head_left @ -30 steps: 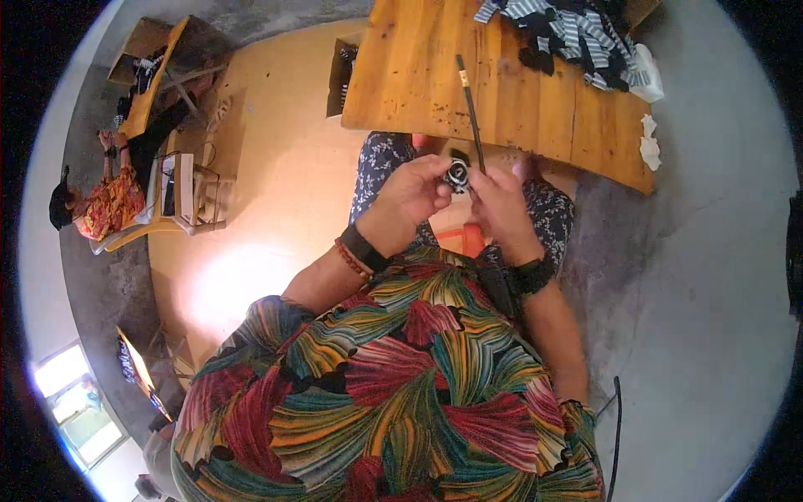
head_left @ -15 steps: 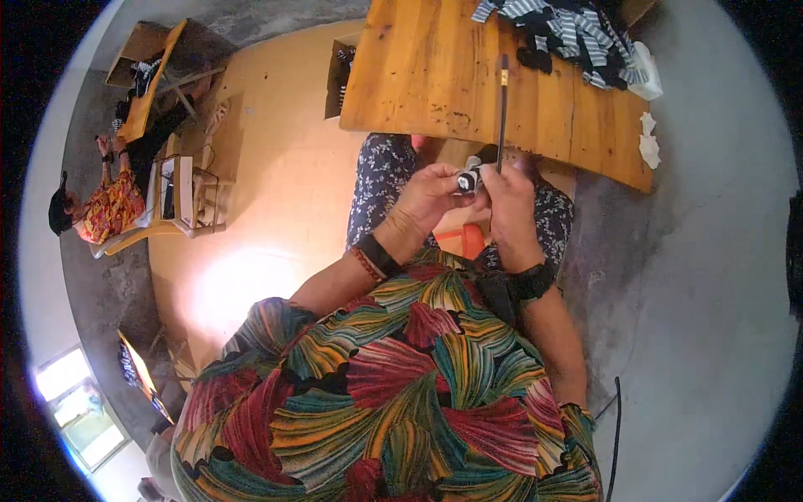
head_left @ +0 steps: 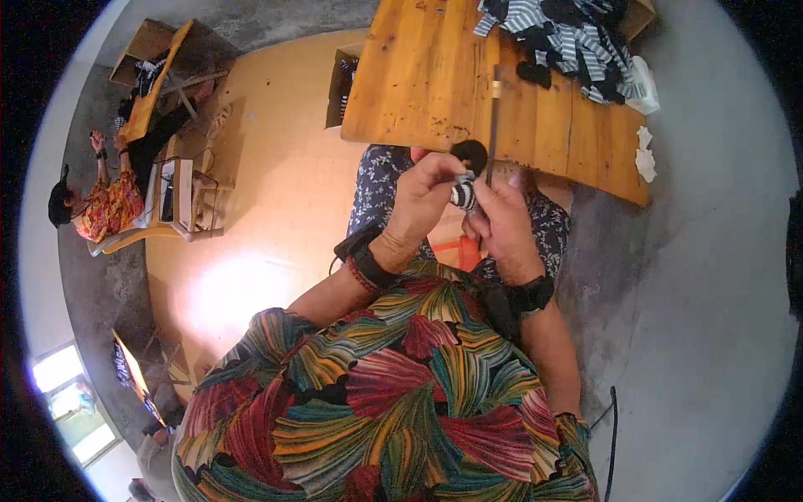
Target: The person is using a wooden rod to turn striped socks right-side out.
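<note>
While both hands work above the lap, left hand (head_left: 428, 194) pinches a small striped fabric piece (head_left: 462, 194), right hand (head_left: 502, 222) grips its other side; a thin rod (head_left: 493, 117) rises over the desk's (head_left: 418, 75) near edge, striped cloth pile (head_left: 560, 29) at the far corner — mid-handling, needs steady pinching

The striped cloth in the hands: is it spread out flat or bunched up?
Bunched up. The striped cloth shows only as a small wad pinched between the left hand and the right hand, above the person's lap.

An open brown cardboard box (head_left: 341, 84) stands on the floor beside the wooden table's (head_left: 427, 75) left edge.
</note>
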`<state>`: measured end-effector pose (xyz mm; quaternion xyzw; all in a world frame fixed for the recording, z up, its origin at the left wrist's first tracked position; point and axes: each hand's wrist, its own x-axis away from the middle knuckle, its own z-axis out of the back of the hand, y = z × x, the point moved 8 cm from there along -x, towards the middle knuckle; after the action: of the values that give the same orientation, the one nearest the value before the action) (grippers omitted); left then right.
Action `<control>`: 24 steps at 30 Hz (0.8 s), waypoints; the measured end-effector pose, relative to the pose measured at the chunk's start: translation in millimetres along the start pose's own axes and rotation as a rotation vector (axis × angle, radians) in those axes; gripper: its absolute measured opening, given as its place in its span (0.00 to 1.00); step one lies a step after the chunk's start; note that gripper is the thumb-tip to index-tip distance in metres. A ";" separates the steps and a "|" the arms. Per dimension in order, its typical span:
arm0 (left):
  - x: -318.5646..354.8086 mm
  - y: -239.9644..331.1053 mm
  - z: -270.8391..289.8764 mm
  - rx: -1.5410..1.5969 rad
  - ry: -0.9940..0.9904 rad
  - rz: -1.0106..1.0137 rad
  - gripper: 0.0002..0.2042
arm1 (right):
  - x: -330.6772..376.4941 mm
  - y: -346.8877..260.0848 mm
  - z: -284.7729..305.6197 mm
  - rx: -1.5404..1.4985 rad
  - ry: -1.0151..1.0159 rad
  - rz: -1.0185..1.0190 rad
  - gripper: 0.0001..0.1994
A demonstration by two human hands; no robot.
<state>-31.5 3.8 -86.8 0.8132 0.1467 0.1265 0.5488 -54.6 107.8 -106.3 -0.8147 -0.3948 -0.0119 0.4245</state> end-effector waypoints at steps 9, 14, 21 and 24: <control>-6.1 -12.4 -0.1 -0.507 -0.213 0.122 0.09 | 1.7 -10.7 10.3 0.475 -0.013 0.116 0.06; 0.0 -40.4 5.7 -0.004 -0.224 0.539 0.06 | 18.7 -47.7 -17.1 1.464 0.207 0.727 0.03; 11.9 -49.7 -4.3 0.258 -0.345 0.507 0.07 | 3.5 -19.1 20.3 0.963 0.224 0.383 0.03; 7.7 -56.9 3.7 0.232 -0.304 0.489 0.06 | 5.4 -20.5 27.8 0.934 0.284 0.419 0.04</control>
<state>-28.8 23.7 -140.7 0.8912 -0.1235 0.1140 0.4213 -73.1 137.4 -108.1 -0.5906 -0.1254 0.1402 0.7848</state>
